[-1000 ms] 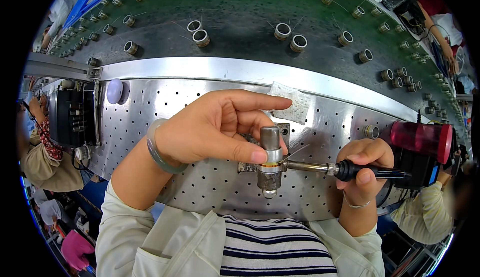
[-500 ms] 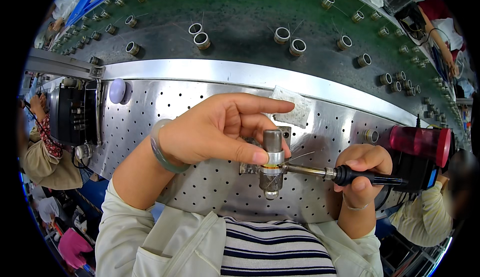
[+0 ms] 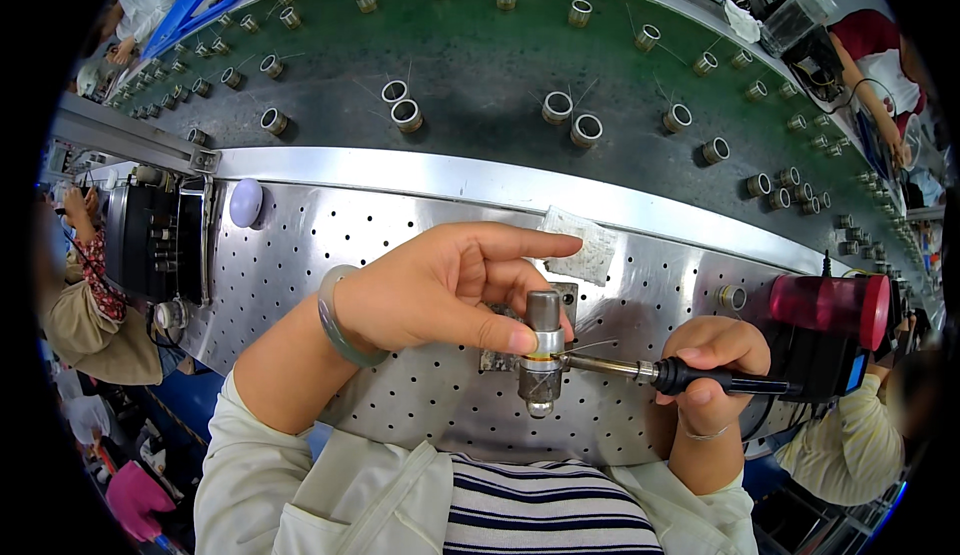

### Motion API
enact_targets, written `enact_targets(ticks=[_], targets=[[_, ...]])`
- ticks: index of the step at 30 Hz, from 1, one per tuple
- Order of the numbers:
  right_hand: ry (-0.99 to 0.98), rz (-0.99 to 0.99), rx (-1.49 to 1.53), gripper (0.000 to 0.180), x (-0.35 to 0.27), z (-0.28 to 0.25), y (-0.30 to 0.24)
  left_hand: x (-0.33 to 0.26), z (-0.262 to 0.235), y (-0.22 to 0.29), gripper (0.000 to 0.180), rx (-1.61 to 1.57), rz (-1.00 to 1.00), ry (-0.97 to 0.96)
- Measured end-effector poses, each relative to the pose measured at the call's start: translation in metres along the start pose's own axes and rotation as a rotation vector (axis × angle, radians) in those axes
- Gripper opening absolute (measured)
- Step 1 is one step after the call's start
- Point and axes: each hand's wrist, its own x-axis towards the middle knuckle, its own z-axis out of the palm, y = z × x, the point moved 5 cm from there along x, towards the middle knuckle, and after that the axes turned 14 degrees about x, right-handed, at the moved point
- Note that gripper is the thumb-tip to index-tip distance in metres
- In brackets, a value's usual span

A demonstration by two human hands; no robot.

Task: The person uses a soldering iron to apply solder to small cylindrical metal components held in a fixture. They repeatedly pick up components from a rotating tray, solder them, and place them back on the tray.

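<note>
My left hand (image 3: 420,290) pinches a small metal ring (image 3: 549,343) between thumb and bent fingers, its index finger stretched out above. The ring sits around an upright steel post (image 3: 543,310) whose rounded lower end shows beneath. A thin wire sticks out from the ring to the right. In my right hand (image 3: 722,350) is a soldering iron (image 3: 672,376), gripped by its black handle between thumb and fingers. The iron's metal shaft points left, and its tip meets the right side of the ring near a yellowish band.
Beneath is a perforated metal worktop (image 3: 350,225) with a whitish pad (image 3: 582,245), a loose ring (image 3: 732,298) and a purple egg-shaped object (image 3: 246,203). A red translucent cylinder (image 3: 825,310) stands right. Beyond a metal rail, a green belt (image 3: 480,55) carries several rings. Other people sit both sides.
The whole view has shifted, so the belt and worktop appear lower. Both hands keep their grip, and the iron's tip stays at the ring.
</note>
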Motion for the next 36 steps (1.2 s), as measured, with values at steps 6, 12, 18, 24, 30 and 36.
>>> enact_targets(ticks=[6, 12, 18, 24, 30, 36], targets=[[0.009, -0.007, -0.013, 0.021, 0.0007, 0.0028, -0.0034, 0.0001, 0.0021, 0.0014, 0.075, 0.002, 0.014, 0.022], [0.075, 0.011, 0.035, 0.021, -0.0011, -0.0045, -0.0027, 0.0010, 0.0059, -0.0017, 0.076, -0.012, -0.007, 0.052], [0.038, 0.014, 0.010, 0.021, -0.0023, -0.0060, 0.0012, 0.0024, 0.0071, -0.0047, 0.076, -0.049, 0.005, 0.062], [0.048, 0.025, -0.019, 0.023, -0.0025, -0.0025, 0.0031, -0.0012, 0.0090, -0.0036, 0.077, -0.018, -0.004, 0.076], [0.058, 0.027, -0.027, 0.026, -0.0011, -0.0017, 0.0042, -0.0024, 0.0092, -0.0038, 0.079, -0.030, 0.012, 0.072], [0.048, 0.029, 0.013, 0.019, -0.0041, -0.0031, 0.0043, -0.0013, 0.0089, -0.0042, 0.080, -0.034, 0.006, 0.059]])
